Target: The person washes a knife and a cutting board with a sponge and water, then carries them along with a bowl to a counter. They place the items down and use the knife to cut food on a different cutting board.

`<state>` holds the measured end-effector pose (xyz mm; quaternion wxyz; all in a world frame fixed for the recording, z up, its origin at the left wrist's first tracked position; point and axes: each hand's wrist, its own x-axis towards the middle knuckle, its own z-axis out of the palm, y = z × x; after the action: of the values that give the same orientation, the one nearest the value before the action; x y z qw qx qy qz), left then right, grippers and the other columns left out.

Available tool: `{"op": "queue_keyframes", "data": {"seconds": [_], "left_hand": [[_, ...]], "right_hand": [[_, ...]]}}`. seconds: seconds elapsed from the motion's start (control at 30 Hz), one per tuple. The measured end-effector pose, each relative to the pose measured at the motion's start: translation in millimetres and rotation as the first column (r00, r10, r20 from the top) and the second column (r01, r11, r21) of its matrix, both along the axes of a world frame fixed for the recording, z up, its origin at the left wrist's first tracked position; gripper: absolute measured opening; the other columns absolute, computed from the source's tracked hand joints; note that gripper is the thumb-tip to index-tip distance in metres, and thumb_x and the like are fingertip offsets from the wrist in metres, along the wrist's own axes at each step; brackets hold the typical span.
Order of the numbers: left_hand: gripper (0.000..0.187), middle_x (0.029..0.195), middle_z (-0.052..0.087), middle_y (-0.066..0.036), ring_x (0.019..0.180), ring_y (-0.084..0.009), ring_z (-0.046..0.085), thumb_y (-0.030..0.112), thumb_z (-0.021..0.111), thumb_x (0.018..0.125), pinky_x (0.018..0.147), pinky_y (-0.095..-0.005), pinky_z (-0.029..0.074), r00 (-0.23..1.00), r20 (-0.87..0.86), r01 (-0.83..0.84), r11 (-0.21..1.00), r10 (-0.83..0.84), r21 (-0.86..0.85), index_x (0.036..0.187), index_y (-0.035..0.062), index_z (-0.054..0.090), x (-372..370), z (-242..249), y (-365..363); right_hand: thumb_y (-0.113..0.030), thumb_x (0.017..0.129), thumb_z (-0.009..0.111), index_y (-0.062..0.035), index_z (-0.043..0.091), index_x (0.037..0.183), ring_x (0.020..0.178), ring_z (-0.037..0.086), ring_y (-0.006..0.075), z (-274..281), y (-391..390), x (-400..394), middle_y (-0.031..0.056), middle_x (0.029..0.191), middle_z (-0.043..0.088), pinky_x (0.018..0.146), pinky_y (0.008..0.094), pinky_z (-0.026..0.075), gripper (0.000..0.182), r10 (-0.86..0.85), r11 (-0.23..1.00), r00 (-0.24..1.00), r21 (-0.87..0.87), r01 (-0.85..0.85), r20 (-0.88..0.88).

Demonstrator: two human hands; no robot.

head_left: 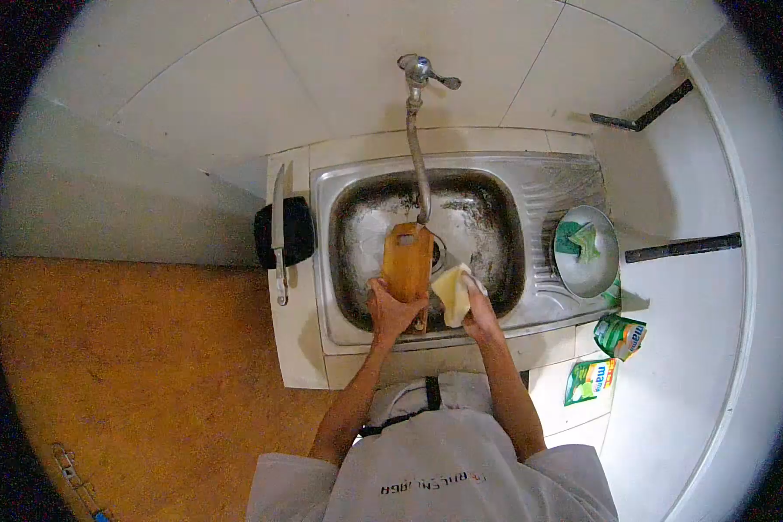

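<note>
Over the metal sink (pixel 341 187), my left hand (pixel 392 310) grips the lower end of a wooden cutting board (pixel 406 265). The board's handle slot points toward the faucet (pixel 418 170), whose spout ends just above it. To the right of the board, my right hand (pixel 479 311) is closed around a pale yellow sponge (pixel 451 294), with some white on the fingers that looks like foam. A gap separates the sponge from the board. Part of the drain shows behind the board's right edge.
A large knife (pixel 278 230) lies across a black object (pixel 298 232) left of the sink. On the drainboard at right stands a bowl (pixel 597 278) holding green scrub pads (pixel 580 241). Two green packets, one standing (pixel 619 336) and one flat (pixel 590 382), are at the right.
</note>
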<state>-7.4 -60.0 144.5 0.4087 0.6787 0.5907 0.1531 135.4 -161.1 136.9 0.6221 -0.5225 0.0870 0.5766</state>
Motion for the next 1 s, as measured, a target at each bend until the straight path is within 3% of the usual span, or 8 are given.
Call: {"op": "queue_keyframes", "data": {"seconds": [0.07, 0.23, 0.53, 0.73, 0.77, 0.8, 0.93, 1.0], "left_hand": [[0.081, 0.086, 0.054, -0.018, 0.081, -0.0341, 0.056, 0.032, 0.082, 0.046, 0.070, -0.0408, 0.045, 1.000, 0.013, 0.003, 1.000, -0.003, -0.003, 0.102, 0.0024, 0.033, -1.4, -3.3, -2.7], [0.079, 0.084, 0.053, -0.018, 0.078, -0.0351, 0.055, 0.034, 0.082, 0.046, 0.068, -0.0425, 0.044, 0.999, 0.009, 0.031, 0.998, -0.031, 0.055, 0.101, 0.0028, 0.033, -3.6, 10.4, -6.9], [0.076, 0.086, 0.053, -0.019, 0.078, -0.0365, 0.055, 0.036, 0.081, 0.051, 0.069, -0.0428, 0.044, 0.997, 0.055, 0.051, 0.997, -0.054, 0.053, 0.100, 0.0042, 0.033, -3.1, 7.5, -7.5], [0.069, 0.091, 0.053, -0.016, 0.085, -0.0269, 0.054, 0.037, 0.076, 0.063, 0.076, -0.0387, 0.044, 0.937, 0.320, 0.181, 0.979, -0.141, -0.097, 0.107, 0.0046, 0.033, -19.2, -21.4, 2.7], [0.069, 0.093, 0.053, -0.015, 0.087, -0.0248, 0.053, 0.040, 0.072, 0.067, 0.076, -0.0382, 0.043, 0.905, 0.405, 0.241, 0.942, -0.131, -0.233, 0.113, 0.0062, 0.033, -21.9, -23.6, 6.2], [0.069, 0.095, 0.053, -0.015, 0.088, -0.0226, 0.052, 0.043, 0.068, 0.071, 0.077, -0.0378, 0.043, 0.867, 0.486, 0.309, 0.882, -0.107, -0.357, 0.119, 0.0078, 0.033, -22.7, -23.3, 9.5], [0.070, 0.101, 0.052, -0.012, 0.091, -0.0213, 0.051, 0.046, 0.061, 0.075, 0.077, -0.0365, 0.043, 0.787, 0.604, 0.424, 0.821, -0.126, -0.382, 0.129, 0.0128, 0.032, -19.1, -23.1, 16.6], [0.072, 0.105, 0.050, -0.009, 0.092, -0.0203, 0.051, 0.048, 0.058, 0.076, 0.079, -0.0358, 0.043, 0.663, 0.735, 0.459, 0.697, 0.146, -0.552, 0.132, 0.0117, 0.031, -13.4, -24.5, 17.6]], "right_hand": [[-0.030, 0.088, 0.051, -0.0080, 0.049, 0.114, 0.084, 0.060, 0.0165, 7.8, 2.3, -0.8, 0.0049, 0.099, 0.059, 0.069, 0.0296, 0.050, 0.035, -0.034, 0.998, 0.998, 0.051, 0.036, -0.051], [-0.025, 0.086, 0.053, -0.0075, 0.047, 0.118, 0.094, 0.053, 0.0151, -8.1, -1.1, 1.9, 0.0038, 0.105, 0.056, 0.080, 0.0298, 0.045, 0.038, 0.050, 0.999, 0.969, 0.000, -0.052, 0.243], [-0.014, 0.085, 0.051, -0.0068, 0.047, 0.119, 0.093, 0.056, 0.0159, -0.2, 1.0, 1.5, 0.0041, 0.106, 0.056, 0.078, 0.0284, 0.046, 0.035, -0.050, 0.997, 0.965, 0.067, 0.034, 0.257], [-0.010, 0.082, 0.051, -0.0065, 0.048, 0.118, 0.096, 0.054, 0.0161, -0.6, -1.8, 4.8, 0.0040, 0.106, 0.056, 0.078, 0.0276, 0.046, 0.036, 0.021, 0.997, 0.955, -0.079, 0.002, 0.295], [-0.010, 0.082, 0.051, -0.0065, 0.048, 0.118, 0.096, 0.054, 0.0161, -3.0, -2.9, 4.4, 0.0040, 0.106, 0.056, 0.078, 0.0276, 0.046, 0.036, 0.021, 0.997, 0.955, -0.079, 0.003, 0.294], [-0.011, 0.081, 0.051, -0.0063, 0.049, 0.117, 0.095, 0.054, 0.0161, -2.2, -2.8, 3.9, 0.0042, 0.106, 0.056, 0.078, 0.0276, 0.046, 0.036, 0.009, 0.999, 0.950, -0.052, 0.008, 0.313], [-0.012, 0.081, 0.051, -0.0061, 0.051, 0.116, 0.092, 0.055, 0.0161, 3.0, -5.1, 8.5, 0.0040, 0.105, 0.056, 0.077, 0.0277, 0.046, 0.035, -0.003, 0.994, 0.927, 0.100, -0.037, 0.374], [-0.013, 0.082, 0.051, -0.0061, 0.051, 0.116, 0.091, 0.055, 0.0160, 4.9, -6.7, 10.0, 0.0040, 0.104, 0.057, 0.076, 0.0277, 0.046, 0.035, 0.003, 0.997, 0.927, 0.070, -0.031, 0.374]]}}
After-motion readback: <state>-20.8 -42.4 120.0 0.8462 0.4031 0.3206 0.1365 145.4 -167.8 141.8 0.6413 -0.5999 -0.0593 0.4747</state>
